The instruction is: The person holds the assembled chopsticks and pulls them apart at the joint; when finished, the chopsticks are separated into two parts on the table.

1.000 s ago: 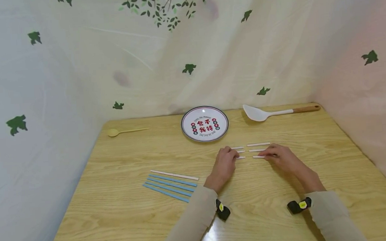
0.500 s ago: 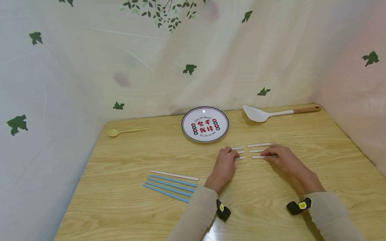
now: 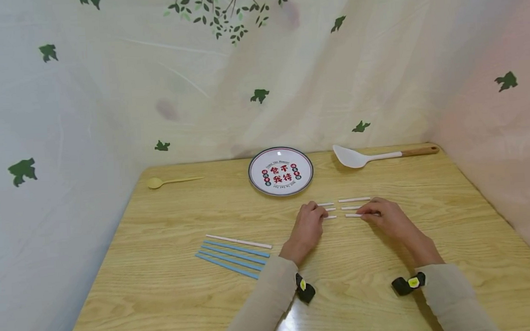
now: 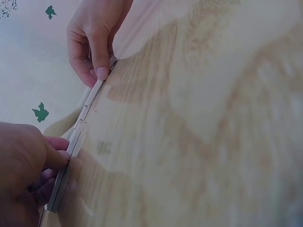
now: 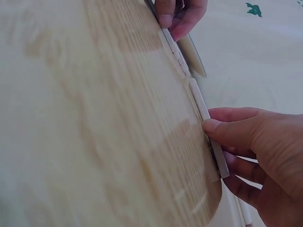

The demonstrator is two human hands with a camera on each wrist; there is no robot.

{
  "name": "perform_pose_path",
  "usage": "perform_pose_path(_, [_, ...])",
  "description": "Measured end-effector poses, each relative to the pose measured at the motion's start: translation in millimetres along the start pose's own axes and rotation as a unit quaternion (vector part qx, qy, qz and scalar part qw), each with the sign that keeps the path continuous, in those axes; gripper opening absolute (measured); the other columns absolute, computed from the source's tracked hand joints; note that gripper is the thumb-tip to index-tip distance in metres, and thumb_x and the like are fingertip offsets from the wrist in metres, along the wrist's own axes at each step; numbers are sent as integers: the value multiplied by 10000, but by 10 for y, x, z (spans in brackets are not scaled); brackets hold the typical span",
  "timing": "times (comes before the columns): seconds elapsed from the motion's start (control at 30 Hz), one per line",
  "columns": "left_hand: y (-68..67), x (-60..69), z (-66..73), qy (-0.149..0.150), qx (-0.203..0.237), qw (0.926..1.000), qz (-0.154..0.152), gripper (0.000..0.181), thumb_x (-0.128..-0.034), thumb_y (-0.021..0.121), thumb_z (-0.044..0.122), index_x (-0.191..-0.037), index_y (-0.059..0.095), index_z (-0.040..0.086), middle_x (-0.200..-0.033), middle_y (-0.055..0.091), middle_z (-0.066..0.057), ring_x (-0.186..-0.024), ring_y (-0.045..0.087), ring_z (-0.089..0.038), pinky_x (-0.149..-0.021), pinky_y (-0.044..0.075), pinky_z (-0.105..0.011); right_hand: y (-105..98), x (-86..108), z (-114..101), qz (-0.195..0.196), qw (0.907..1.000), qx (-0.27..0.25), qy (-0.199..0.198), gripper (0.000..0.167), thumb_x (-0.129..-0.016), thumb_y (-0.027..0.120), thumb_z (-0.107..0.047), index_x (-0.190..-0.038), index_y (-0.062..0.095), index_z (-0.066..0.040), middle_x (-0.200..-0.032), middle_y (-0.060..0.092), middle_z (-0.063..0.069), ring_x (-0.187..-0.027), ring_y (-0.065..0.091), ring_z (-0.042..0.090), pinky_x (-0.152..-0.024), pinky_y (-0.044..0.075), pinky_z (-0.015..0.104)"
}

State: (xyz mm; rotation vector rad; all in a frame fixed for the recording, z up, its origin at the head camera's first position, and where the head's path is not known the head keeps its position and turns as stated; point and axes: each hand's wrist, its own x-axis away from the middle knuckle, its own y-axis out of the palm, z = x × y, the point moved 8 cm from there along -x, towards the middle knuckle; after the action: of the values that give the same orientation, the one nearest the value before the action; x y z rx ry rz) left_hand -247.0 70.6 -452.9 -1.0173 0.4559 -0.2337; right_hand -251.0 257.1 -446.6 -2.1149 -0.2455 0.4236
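Observation:
Short white chopstick pieces lie in two facing columns in the head view, tips pointing at each other across a small gap. My left hand (image 3: 306, 228) pinches the nearest left piece (image 3: 332, 217) between thumb and fingers. The nearest right piece (image 3: 352, 215) is pinched by my right hand (image 3: 391, 221). In the right wrist view the right thumb presses along a chopstick piece (image 5: 204, 109) low over the table, with fingers behind it. Ahead of both hands lie the farthest right piece (image 3: 354, 199) and farthest left piece (image 3: 325, 204); fingers partly cover the left pieces.
Left of my left forearm lie a whole white chopstick (image 3: 239, 241) and several blue chopsticks (image 3: 234, 255). Along the back of the table (image 3: 163, 291) are a yellow spoon (image 3: 155, 182), a printed plate (image 3: 258, 178) and a white spatula (image 3: 352, 157) with a wooden handle.
The piece in my right hand has shifted very slightly left. Both hands otherwise keep their places, and the whole view drifts a little.

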Motion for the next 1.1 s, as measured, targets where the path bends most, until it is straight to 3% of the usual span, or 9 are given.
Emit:
perform_pose_path(0.17, [-26,14,24,44,-183,9998,-21,163,-953,565,97,-1029,701,146,-966,566,-6,-878,512,-160,-804,443,-238,4,3,-8,-78,9999,14,84,132,-850,696,-55,-970,739,-89,-869,641,26,-775,557,118,-684,464,275])
perform_pose_path(0.27, [-116,32,64,116,-276,9995,33,152,-958,568,136,-1047,689,156,-981,556,2,-888,499,-155,-813,434,-253,-35,-5,-64,-14,10000,77,44,130,-852,700,-71,-980,726,-75,-867,637,33,-795,573,163,-709,476,334])
perform_pose_path(0.47, [-536,54,160,446,-247,9976,458,139,-962,580,211,-1037,681,151,-975,552,17,-887,494,-140,-808,432,-259,-133,-62,-242,103,9997,170,-155,162,-839,697,-18,-1000,709,-34,-892,639,80,-849,603,256,-755,493,449])
perform_pose_path(0.63, [-944,85,101,780,-350,9893,1180,111,-937,615,186,-966,701,122,-927,587,-10,-831,524,-174,-759,441,-279,-172,-133,-421,33,9995,82,-315,189,-851,680,-13,-1039,694,-35,-954,642,85,-905,602,273,-785,501,478])
perform_pose_path(0.73, [-1168,148,-8,936,-315,9826,1575,90,-918,635,148,-913,705,91,-873,589,-31,-775,519,-193,-721,435,-295,-176,-181,-536,38,9994,-18,-351,191,-859,679,-29,-1049,692,-40,-968,640,86,-927,601,275,-790,508,480])
perform_pose_path(0.83, [-1340,248,-187,903,-238,9793,1796,75,-902,653,117,-885,704,65,-844,586,-44,-754,513,-204,-709,430,-308,-134,-220,-649,7,9992,-120,-369,189,-863,678,-35,-1052,691,-39,-979,636,94,-943,604,283,-799,511,480])
perform_pose_path(0.93, [-1452,368,-418,661,-168,9814,1794,69,-897,659,107,-886,703,54,-857,598,-52,-786,529,-216,-723,447,-315,-46,-245,-758,-73,9990,-194,-404,195,-862,677,-27,-1056,684,-35,-985,631,97,-943,603,281,-805,510,467])
perform_pose_path(1.1, [-1564,561,-811,0,-41,9896,1439,96,-919,634,120,-916,703,52,-868,598,-59,-820,525,-219,-713,458,-323,133,-309,-971,-160,9980,-299,-539,199,-862,682,-34,-1060,681,-36,-974,627,77,-915,599,242,-801,510,427])
